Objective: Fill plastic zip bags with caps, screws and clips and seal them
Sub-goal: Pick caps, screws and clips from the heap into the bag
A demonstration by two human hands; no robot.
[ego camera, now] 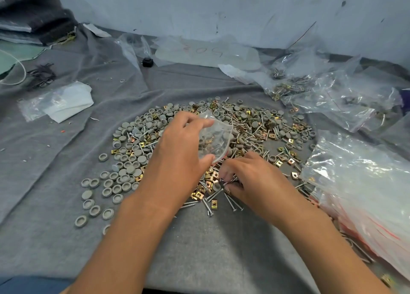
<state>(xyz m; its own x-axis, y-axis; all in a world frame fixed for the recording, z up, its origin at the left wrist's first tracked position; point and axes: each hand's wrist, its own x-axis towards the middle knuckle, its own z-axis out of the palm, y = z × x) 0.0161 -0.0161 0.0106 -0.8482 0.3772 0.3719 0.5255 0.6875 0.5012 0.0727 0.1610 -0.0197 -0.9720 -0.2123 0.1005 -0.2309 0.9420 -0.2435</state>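
Note:
A wide heap of grey round caps [124, 171], silver screws [233, 202] and gold square clips [208, 178] covers the grey cloth in the middle. My left hand [177, 151] holds a small clear zip bag [215, 138] above the heap, thumb and fingers pinching its edge; a few caps and screws show inside it. Just below the bag's red-lined mouth, my right hand [250, 180] has its fingers curled into the pile, pinching several screws and clips.
A stack of empty red-striped zip bags [363, 182] lies at the right. Filled bags [321, 94] pile at the back right. Folded plastic [64, 102] lies at the left, a black cap [147, 62] at the back, and a wall behind.

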